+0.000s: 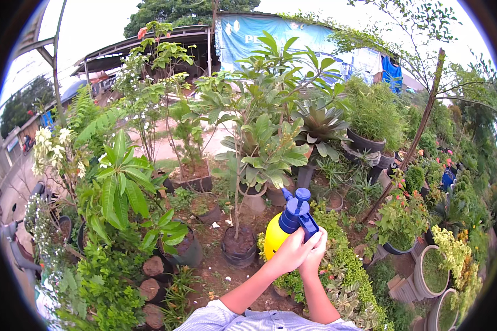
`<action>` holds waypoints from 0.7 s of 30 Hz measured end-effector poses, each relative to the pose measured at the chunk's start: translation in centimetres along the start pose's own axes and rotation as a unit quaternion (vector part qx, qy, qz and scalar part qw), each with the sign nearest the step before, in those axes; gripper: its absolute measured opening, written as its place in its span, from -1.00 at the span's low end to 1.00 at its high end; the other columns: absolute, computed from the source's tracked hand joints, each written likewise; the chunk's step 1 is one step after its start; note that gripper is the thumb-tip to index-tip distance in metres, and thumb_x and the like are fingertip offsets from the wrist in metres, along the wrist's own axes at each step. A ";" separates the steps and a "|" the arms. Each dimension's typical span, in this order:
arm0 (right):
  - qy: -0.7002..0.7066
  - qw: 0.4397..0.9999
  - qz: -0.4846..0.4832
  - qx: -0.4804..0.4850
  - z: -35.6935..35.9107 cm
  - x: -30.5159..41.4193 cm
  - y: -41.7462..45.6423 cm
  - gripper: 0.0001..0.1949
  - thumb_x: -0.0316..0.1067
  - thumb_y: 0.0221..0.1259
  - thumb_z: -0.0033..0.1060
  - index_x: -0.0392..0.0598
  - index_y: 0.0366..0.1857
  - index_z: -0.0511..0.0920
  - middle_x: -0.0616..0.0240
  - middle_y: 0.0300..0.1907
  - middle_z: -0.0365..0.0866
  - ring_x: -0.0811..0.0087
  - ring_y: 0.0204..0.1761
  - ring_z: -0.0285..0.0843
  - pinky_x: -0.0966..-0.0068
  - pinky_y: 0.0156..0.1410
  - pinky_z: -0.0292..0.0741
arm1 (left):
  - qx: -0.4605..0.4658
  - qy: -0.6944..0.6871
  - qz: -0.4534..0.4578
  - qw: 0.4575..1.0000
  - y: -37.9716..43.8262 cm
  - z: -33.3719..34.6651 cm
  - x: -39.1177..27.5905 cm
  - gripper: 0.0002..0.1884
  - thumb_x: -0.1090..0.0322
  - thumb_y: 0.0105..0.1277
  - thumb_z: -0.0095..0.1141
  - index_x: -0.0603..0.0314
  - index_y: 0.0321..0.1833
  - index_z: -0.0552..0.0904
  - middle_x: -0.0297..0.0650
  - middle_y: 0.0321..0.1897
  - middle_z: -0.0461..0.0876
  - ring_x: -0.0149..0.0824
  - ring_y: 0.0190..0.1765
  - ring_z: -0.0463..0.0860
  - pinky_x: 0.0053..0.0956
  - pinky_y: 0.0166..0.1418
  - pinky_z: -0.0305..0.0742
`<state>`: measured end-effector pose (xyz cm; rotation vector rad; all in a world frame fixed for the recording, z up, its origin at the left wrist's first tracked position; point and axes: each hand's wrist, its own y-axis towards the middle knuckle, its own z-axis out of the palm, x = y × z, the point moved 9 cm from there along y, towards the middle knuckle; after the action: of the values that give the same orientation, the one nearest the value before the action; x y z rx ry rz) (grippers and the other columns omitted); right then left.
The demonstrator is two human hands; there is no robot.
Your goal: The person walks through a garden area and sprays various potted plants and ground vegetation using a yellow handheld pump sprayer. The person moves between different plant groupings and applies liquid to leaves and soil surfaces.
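A pump pressure sprayer (pixel 273 236) with a yellow bottle and a blue head is held up in front of my chest. Both hands are together at its blue handle. My left hand (pixel 292 252) lies across the handle side, and my right hand (pixel 317 250) closes around the handle from the other side. The blue nozzle points up and to the left, towards a leafy shrub (pixel 269 153). Below the shrub, a thin-stemmed plant grows from a black pot (pixel 239 248). My fingers partly hide the handle and trigger.
A mango-like sapling (pixel 120 182) and a dark grow bag (pixel 186 248) stand at left. Low green plants (pixel 343 265) border my right side, with round pots (pixel 433 271) beyond. A leaning wooden pole (pixel 414 140) rises at right. Behind hangs a blue banner (pixel 240 41).
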<state>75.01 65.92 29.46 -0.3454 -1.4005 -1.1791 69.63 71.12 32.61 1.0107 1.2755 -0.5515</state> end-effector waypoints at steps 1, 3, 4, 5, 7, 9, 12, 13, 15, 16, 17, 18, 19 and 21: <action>0.001 1.000 -0.007 -0.021 -1.1 0.0 -0.4 -0.66 -0.41 0.19 0.06 -0.14 0.02 0.25 0.32 -0.16 0.41 0.54 -0.12 0.41 0.58 -0.01 0.38 | 0.009 -0.004 0.028 1.000 0.1 0.8 0.0 -0.73 0.28 0.39 -0.09 0.33 0.01 0.43 -0.23 -0.16 0.52 -0.44 -0.07 0.49 -0.49 0.09 0.37; -0.002 0.998 -0.023 -0.065 -2.9 0.6 -1.1 -0.66 -0.41 0.19 0.06 -0.16 0.02 0.25 0.32 -0.14 0.41 0.54 -0.11 0.41 0.58 -0.01 0.39 | 0.036 -0.033 -0.006 0.999 0.2 2.7 1.9 -0.73 0.27 0.37 -0.05 0.33 -0.01 0.43 -0.25 -0.17 0.52 -0.46 -0.10 0.49 -0.50 0.06 0.38; 0.033 0.996 -0.008 -0.081 -3.9 0.1 -1.3 -0.64 -0.41 0.18 0.08 -0.17 0.02 0.24 0.31 -0.14 0.42 0.53 -0.11 0.43 0.58 0.00 0.39 | 0.050 -0.048 -0.022 0.997 0.1 3.7 2.6 -0.73 0.26 0.36 -0.03 0.33 -0.02 0.43 -0.26 -0.18 0.52 -0.47 -0.11 0.49 -0.50 0.05 0.39; 0.039 0.996 0.001 -0.078 -4.4 -0.2 -1.3 -0.61 -0.44 0.14 0.12 -0.15 0.02 0.23 0.31 -0.13 0.40 0.53 -0.10 0.42 0.57 0.01 0.38 | 0.051 -0.021 -0.019 0.998 0.2 4.2 2.7 -0.73 0.25 0.35 -0.01 0.32 -0.04 0.44 -0.27 -0.18 0.52 -0.47 -0.12 0.50 -0.50 0.03 0.40; 0.049 0.996 0.018 -0.077 -6.0 -0.7 -1.1 -0.54 -0.49 0.07 0.19 -0.11 0.03 0.20 0.31 -0.12 0.35 0.52 -0.07 0.40 0.57 0.04 0.36 | 0.057 0.033 -0.014 0.998 0.6 5.5 1.8 -0.72 0.24 0.33 0.03 0.31 -0.06 0.45 -0.28 -0.19 0.53 -0.48 -0.14 0.50 -0.51 0.00 0.42; -0.029 0.994 -0.048 -0.095 -7.7 -1.4 -0.5 -0.55 -0.46 0.09 0.18 -0.13 0.03 0.21 0.28 -0.12 0.40 0.50 -0.09 0.43 0.56 0.02 0.39 | 0.053 0.079 0.013 0.995 0.8 6.3 -0.6 -0.68 0.15 0.29 0.06 0.30 -0.10 0.46 -0.19 -0.25 0.57 -0.34 -0.17 0.56 -0.44 -0.04 0.44; -0.018 0.994 -0.047 -0.099 -7.9 -1.3 0.7 -0.61 -0.43 0.14 0.12 -0.14 0.03 0.24 0.26 -0.13 0.41 0.47 -0.10 0.44 0.53 0.01 0.40 | 0.044 0.138 0.050 0.988 1.2 6.7 -3.7 -0.65 0.08 0.25 0.05 0.28 -0.18 0.47 -0.06 -0.34 0.59 -0.08 -0.24 0.61 -0.31 -0.08 0.46; -0.008 0.994 -0.044 -0.096 -7.7 -0.9 1.1 -0.63 -0.41 0.16 0.10 -0.14 0.03 0.25 0.26 -0.13 0.41 0.46 -0.10 0.44 0.52 0.01 0.40 | 0.036 0.148 0.063 0.986 1.4 6.5 -4.5 -0.65 0.08 0.25 0.05 0.28 -0.19 0.46 -0.06 -0.35 0.59 -0.08 -0.25 0.61 -0.30 -0.09 0.46; 0.000 0.994 -0.044 -0.098 -7.4 -0.4 1.7 -0.66 -0.39 0.19 0.06 -0.15 0.03 0.27 0.25 -0.14 0.42 0.44 -0.10 0.44 0.51 0.00 0.41 | 0.021 0.165 0.086 0.982 1.6 6.5 -6.1 -0.66 0.09 0.25 0.06 0.28 -0.21 0.46 -0.06 -0.37 0.58 -0.08 -0.27 0.61 -0.29 -0.11 0.46; 0.001 0.994 -0.044 -0.097 -7.2 -0.2 1.9 -0.67 -0.38 0.21 0.04 -0.15 0.02 0.28 0.25 -0.14 0.43 0.43 -0.11 0.44 0.50 0.00 0.41 | 0.017 0.145 0.087 0.985 1.6 6.4 -6.6 -0.67 0.10 0.24 0.07 0.27 -0.20 0.47 -0.06 -0.37 0.59 -0.09 -0.27 0.61 -0.29 -0.12 0.46; -0.002 0.994 -0.044 -0.097 -7.1 0.0 2.0 -0.69 -0.36 0.23 0.02 -0.15 0.02 0.29 0.24 -0.14 0.43 0.42 -0.11 0.44 0.49 0.00 0.42 | 0.013 0.145 0.069 0.987 1.6 6.3 -6.2 -0.69 0.14 0.23 0.09 0.27 -0.19 0.48 -0.10 -0.35 0.59 -0.14 -0.25 0.61 -0.32 -0.11 0.47; -0.005 0.994 -0.046 -0.095 -6.8 0.1 2.1 -0.70 -0.35 0.24 0.00 -0.15 0.02 0.30 0.24 -0.14 0.43 0.41 -0.11 0.44 0.48 -0.01 0.42 | 0.008 0.146 0.054 0.988 1.7 6.1 -5.8 -0.71 0.17 0.22 0.10 0.27 -0.18 0.49 -0.13 -0.33 0.60 -0.20 -0.24 0.62 -0.35 -0.09 0.47; -0.014 0.994 -0.048 -0.095 -6.5 0.2 2.0 -0.71 -0.34 0.26 -0.03 -0.16 0.02 0.31 0.23 -0.15 0.44 0.40 -0.11 0.44 0.47 -0.01 0.42 | 0.003 0.147 0.039 0.988 1.8 5.9 -5.4 -0.73 0.21 0.21 0.12 0.27 -0.17 0.50 -0.17 -0.31 0.60 -0.26 -0.22 0.62 -0.38 -0.07 0.47; -0.060 0.992 -0.054 -0.097 -6.1 0.2 1.3 -0.72 -0.31 0.29 -0.07 -0.16 0.02 0.34 0.22 -0.15 0.45 0.39 -0.12 0.44 0.46 -0.01 0.43 | -0.002 0.159 0.018 0.987 1.7 5.6 -4.3 -0.72 0.19 0.21 0.12 0.27 -0.18 0.50 -0.17 -0.34 0.61 -0.27 -0.24 0.62 -0.39 -0.09 0.47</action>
<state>79.41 61.60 28.86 -0.4883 -1.4266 -1.4077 72.82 66.36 37.05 1.1487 1.5346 -0.3681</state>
